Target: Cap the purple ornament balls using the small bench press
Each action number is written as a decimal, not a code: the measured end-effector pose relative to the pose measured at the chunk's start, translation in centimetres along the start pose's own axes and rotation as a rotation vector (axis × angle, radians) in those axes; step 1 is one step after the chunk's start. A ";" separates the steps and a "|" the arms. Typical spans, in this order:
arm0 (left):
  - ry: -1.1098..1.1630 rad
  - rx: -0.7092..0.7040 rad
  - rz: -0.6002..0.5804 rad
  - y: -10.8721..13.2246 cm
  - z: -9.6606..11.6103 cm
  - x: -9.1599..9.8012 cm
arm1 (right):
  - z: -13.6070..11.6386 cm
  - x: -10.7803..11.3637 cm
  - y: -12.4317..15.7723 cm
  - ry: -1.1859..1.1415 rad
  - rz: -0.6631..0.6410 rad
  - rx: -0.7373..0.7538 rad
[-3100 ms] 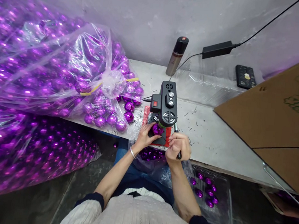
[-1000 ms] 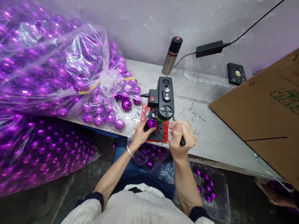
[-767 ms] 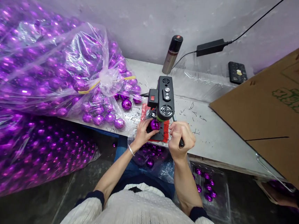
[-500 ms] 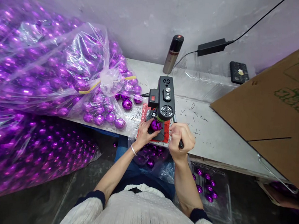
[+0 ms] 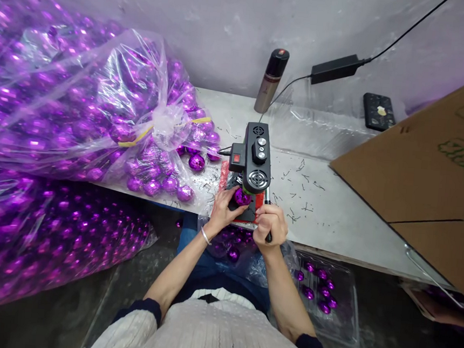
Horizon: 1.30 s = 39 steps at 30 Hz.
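A shiny purple faceted ball sits under the head of a small black press machine. My left hand grips the ball from its left and front, thumb and fingers around it. On the machine's right side, my right hand is wrapped round the black-gripped lever, which points down toward me. Under the machine lies a red mat. The ball's upper part is hidden by the press head.
A big clear bag of purple balls fills the left. Behind stand a spray can, a power adapter and a dark phone-like object. A cardboard box is at right. Below, a plastic tray holds several balls.
My right hand has moved left and toward me with the lever, which now stands closer to the machine. My left hand stays at the ball.
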<state>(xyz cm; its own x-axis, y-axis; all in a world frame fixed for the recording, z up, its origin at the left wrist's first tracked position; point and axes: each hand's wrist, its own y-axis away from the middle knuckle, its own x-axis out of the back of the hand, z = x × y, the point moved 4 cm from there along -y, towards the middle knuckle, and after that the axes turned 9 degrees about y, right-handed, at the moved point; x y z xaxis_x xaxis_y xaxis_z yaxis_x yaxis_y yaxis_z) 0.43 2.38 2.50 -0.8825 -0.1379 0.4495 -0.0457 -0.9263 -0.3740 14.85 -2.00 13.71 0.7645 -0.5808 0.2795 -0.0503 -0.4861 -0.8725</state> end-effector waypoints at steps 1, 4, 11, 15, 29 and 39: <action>0.004 0.001 -0.002 0.0 0.0 0.0 | 0.1 0.0 0.1 -0.006 0.007 0.002; 0.019 0.007 -0.007 0.0 0.1 0.1 | 0.3 -0.2 0.5 -0.005 0.028 0.009; 0.024 0.022 -0.017 -0.1 0.0 0.0 | 0.6 -0.7 1.6 0.004 0.088 -0.022; 0.022 0.013 -0.004 0.0 0.0 0.0 | 0.7 -0.8 1.8 0.005 0.110 -0.033; 0.041 -0.005 0.020 0.0 -0.2 -0.1 | 1.5 -1.1 2.7 -0.004 0.122 -0.038; 0.090 -0.037 0.043 -0.3 -0.1 -0.1 | -0.2 -0.1 -0.6 -0.019 0.081 -0.159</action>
<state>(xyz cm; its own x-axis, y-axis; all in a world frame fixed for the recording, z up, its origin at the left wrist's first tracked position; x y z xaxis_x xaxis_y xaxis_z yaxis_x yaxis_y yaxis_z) 0.46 2.76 2.47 -0.9223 -0.1434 0.3589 -0.0233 -0.9063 -0.4220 14.66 -1.79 14.30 0.7656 -0.6107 0.2022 -0.2122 -0.5365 -0.8168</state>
